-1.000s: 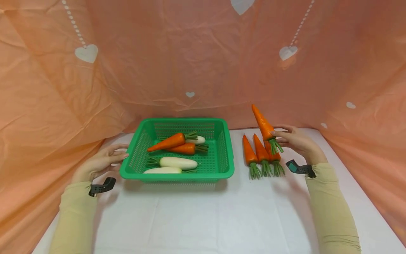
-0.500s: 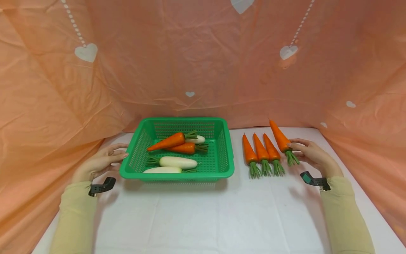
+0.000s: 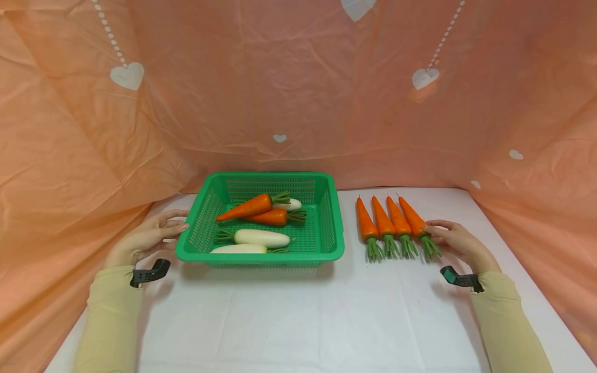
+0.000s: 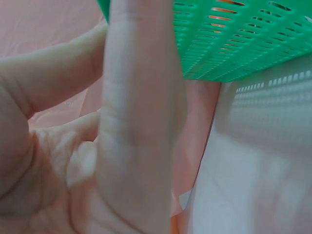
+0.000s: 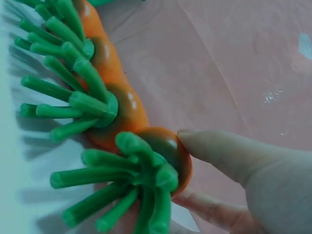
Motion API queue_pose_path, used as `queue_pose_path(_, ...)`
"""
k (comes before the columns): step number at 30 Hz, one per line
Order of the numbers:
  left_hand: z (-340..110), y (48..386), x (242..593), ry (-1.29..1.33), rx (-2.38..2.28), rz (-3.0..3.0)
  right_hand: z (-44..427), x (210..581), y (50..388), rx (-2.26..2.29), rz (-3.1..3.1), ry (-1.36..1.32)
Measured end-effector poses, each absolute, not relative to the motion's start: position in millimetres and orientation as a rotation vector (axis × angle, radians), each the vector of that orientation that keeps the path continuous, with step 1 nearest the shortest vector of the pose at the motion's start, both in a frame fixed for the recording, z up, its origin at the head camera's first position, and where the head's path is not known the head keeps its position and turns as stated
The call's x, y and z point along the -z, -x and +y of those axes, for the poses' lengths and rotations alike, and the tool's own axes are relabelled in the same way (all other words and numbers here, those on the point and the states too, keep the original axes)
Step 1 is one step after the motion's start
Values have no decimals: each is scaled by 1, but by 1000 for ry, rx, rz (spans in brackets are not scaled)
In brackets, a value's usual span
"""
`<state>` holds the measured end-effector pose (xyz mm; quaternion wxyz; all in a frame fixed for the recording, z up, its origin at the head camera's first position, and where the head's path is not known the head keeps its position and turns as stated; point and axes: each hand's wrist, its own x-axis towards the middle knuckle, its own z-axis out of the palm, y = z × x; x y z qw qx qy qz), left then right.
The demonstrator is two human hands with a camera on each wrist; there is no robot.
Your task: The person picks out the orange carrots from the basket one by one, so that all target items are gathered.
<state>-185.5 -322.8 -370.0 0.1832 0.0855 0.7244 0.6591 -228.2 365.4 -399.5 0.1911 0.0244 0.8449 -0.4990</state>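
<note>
In the head view my left hand (image 3: pixel 151 235) is at the left rim of a green plastic basket (image 3: pixel 261 257), thumb on the rim and fingers against its edge. The left wrist view shows a finger in front of the basket's slotted wall (image 4: pixel 234 39); the fingertips are hidden. My right hand (image 3: pixel 459 241) holds the rightmost carrot (image 3: pixel 412 215) near its leafy end. The right wrist view shows this carrot (image 5: pixel 173 151) between the fingers, its green stalks toward the camera. It lies on the table beside several more carrots (image 3: pixel 384 220), all in a row, tips pointing away.
Inside the basket are an orange carrot (image 3: pixel 247 208) lying over another carrot (image 3: pixel 270 217), and white radishes (image 3: pixel 262 238). A white cloth (image 3: pixel 298 316) covers the table. Peach curtain (image 3: pixel 298 103) with white hearts hangs behind and at both sides.
My right hand has moved right, then lowered the carrot from the air onto the table at the right end of the row. My left hand and the basket have stayed in place.
</note>
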Motion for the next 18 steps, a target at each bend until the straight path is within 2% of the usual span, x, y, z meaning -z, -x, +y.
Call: queue_pose_path(18, -322, 186, 369, -183, -1807, 2109, 358, 401, 236, 1324, 2472, -120)
